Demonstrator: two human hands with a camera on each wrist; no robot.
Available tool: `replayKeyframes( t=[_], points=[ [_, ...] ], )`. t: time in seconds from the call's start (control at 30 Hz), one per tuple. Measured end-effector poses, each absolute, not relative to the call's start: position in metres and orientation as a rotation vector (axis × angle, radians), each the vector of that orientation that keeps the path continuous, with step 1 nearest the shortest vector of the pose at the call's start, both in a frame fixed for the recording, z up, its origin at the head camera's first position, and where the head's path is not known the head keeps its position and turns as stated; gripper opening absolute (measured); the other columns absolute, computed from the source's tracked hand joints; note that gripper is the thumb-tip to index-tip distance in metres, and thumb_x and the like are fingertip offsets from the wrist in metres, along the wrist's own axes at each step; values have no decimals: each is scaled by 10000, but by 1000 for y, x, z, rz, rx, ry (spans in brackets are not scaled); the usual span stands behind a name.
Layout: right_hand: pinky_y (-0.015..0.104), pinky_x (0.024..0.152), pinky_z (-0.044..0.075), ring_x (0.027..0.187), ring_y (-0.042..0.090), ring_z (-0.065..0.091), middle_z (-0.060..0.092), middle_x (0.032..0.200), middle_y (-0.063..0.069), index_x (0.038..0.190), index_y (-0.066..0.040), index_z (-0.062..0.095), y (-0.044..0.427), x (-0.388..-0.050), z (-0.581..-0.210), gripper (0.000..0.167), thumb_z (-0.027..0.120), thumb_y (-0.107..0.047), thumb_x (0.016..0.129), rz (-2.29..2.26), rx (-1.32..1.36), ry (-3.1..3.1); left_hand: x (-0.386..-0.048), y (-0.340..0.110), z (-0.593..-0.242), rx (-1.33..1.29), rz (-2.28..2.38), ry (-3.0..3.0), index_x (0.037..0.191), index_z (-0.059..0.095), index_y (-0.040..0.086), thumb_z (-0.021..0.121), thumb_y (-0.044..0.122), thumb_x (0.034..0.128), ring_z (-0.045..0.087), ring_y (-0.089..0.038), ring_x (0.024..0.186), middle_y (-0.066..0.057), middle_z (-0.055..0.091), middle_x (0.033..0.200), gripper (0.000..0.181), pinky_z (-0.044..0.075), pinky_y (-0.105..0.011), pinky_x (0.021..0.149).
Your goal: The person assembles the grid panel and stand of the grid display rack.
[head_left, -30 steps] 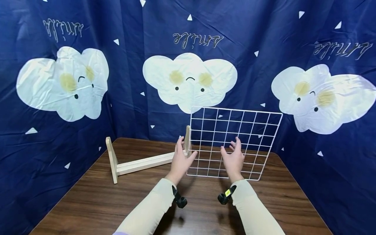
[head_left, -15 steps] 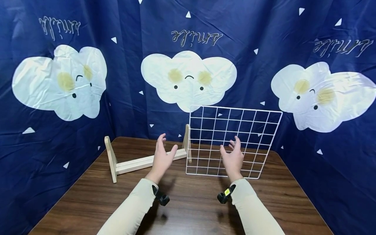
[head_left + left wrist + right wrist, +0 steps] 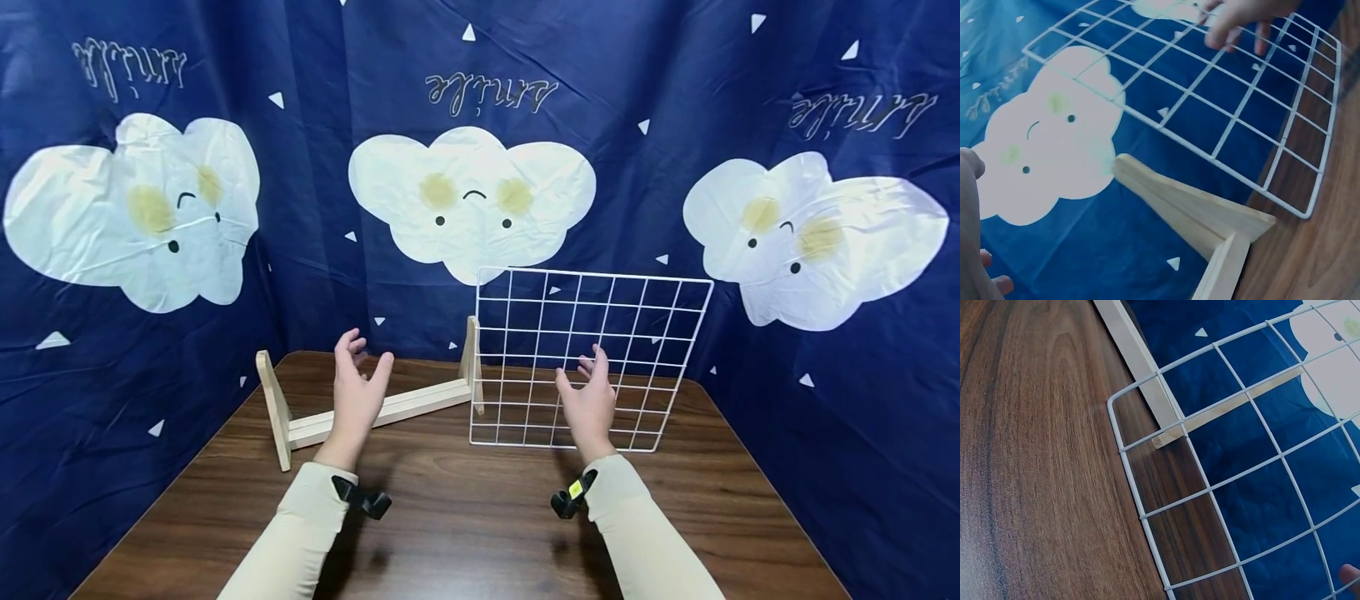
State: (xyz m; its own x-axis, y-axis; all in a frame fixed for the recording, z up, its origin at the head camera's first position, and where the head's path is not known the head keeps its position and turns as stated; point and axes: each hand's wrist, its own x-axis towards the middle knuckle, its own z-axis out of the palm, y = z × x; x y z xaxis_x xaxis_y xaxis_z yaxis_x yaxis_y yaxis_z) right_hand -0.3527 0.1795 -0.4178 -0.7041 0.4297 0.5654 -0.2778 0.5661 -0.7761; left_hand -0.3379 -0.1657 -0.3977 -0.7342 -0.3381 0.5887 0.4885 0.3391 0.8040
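Fingers loosely spread, our left hand (image 3: 356,400) is nearer the stand (image 3: 423,402), angled eight-to-two o'clock; our right hand (image 3: 590,408), likewise, has the grid (image 3: 571,332) at twelve.

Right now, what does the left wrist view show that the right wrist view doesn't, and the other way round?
Only the left wrist view shows the left hand, at its edge, and lettering on the blue curtain.

Only the right wrist view shows the wooden stand crossed by wires of the white grid.

Both share the stand, grid, curtain, brown table and some of the right hand, just a fingertip in the right one.
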Motion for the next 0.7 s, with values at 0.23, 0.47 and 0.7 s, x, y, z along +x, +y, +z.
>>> replayKeyframes(
  t=[0.23, 0.47, 0.7],
  points=[
    [499, 991, 489, 1157, 287, 660, 676, 1290, 109, 1496, -142, 414, 179, -354, -418, 766, 815, -229, 848, 1184, -127, -2041, -340, -183, -402, -102, -1532, -1806, 1495, 387, 160, 648, 193, 986, 509, -269, 1279, -88, 513, 1426, 574, 416, -572, 1016],
    [495, 987, 490, 1158, 281, 660, 678, 1285, 104, 1490, -150, 422, 178, -356, -419, 762, 821, -228, 846, 1190, -129, -2038, -331, -201, -391, -94, -1504, -1674, 1480, 443, 98, 543, 80, 1011, 529, -237, 1282, -108, 558, 1391, 480, 442, -363, 1055],
    [495, 981, 495, 1158, 286, 659, 678, 1287, 107, 1500, -149, 411, 178, -355, -418, 767, 812, -222, 850, 1188, -127, -2041, -305, -206, -365, -96, -1419, -1455, 1384, 481, -91, 448, -3, 1006, 551, -135, 1147, -115, 608, 1252, 390, 407, -226, 1005]
  ],
)
